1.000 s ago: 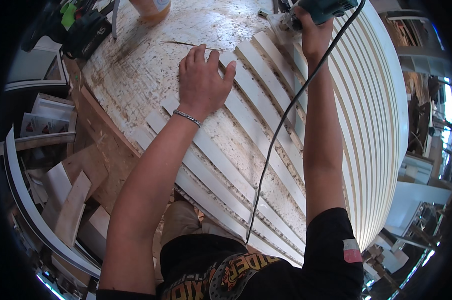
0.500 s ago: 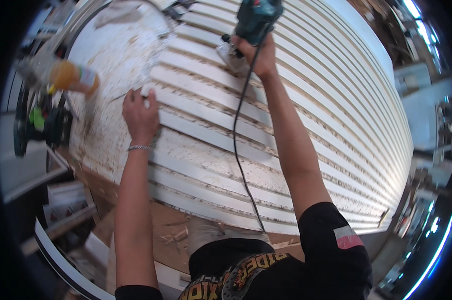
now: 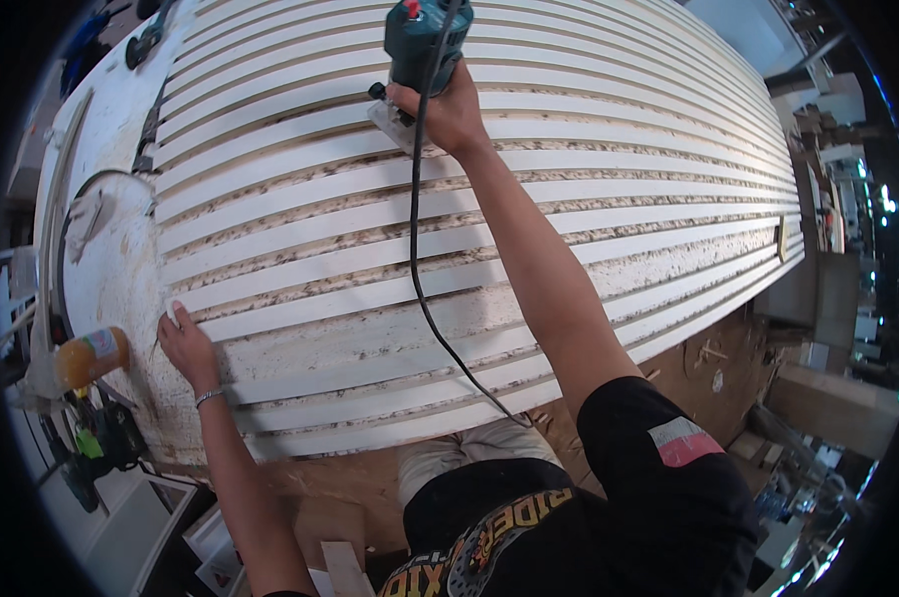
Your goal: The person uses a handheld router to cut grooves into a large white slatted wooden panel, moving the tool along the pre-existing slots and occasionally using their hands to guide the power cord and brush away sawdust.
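1. A teal power tool (image 3: 417,55) is held over white strips (image 3: 310,311) in the far middle of the worktop (image 3: 126,214); whether its clear base touches them cannot be told.
2. The right hand (image 3: 449,111) is wrapped around the tool's lower body, its arm reaching in from the near right.
3. The left hand (image 3: 187,346) is at the strips' left ends, fingers loosely curled and thumb apart; whether it pinches a strip or only rests there is unclear.
4. The step in hand appears to be placing the tool over the strips while the left hand attends to an end. Shifting the tool would call for a firm grip and a slack cord.
5. That black cord (image 3: 416,239) drapes from the tool across the strips to the near edge.
6. The strips run left to right, side by side, with brown specks in many gaps.
7. At the near left are an orange bottle (image 3: 91,356) and a green-and-black tool (image 3: 121,438).
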